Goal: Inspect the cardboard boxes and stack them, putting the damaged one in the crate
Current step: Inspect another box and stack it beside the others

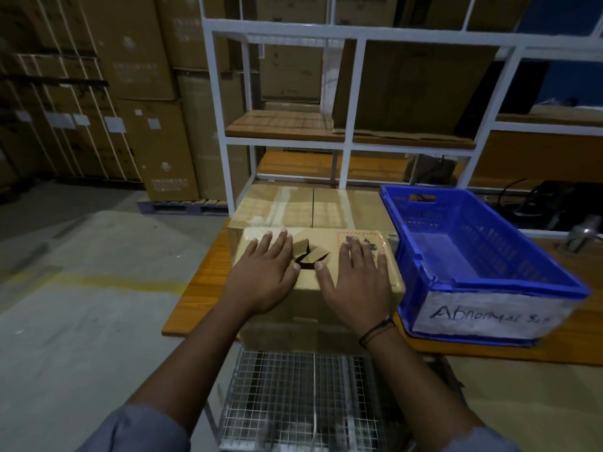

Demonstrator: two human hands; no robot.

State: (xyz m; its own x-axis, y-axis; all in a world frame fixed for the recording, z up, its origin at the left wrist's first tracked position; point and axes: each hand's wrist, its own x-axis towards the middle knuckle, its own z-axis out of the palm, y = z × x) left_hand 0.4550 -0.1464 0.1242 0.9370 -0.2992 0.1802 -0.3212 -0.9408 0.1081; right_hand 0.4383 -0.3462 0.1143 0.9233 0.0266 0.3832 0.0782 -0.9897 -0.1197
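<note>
Both hands lie flat on top of the damaged box (313,272). The left hand (266,272) and right hand (355,278) are spread, palms down, one on each side of a torn hole (310,256) punched into the lid. Neither grip is closed on anything; the fingers rest released on the cardboard, thumbs touching the rim of the tear.

The box sits near the surface's (202,288) front-left corner, touching the intact boxes (310,207) behind it, with the blue crate (483,256) just beside it toward the right edge. The crate looks empty and carries a handwritten label (489,316).

The tear seems to settle the inspection, so the step in hand is probably the lift into the crate. It would go best with the palms sliding out to the two short ends and the fingers hooking under, away from the weakened middle, keeping the lid level.

The box's long axis runs along the surface's front edge, left to right, torn face up; a red-bordered sticker (360,239) marks its right end.
</note>
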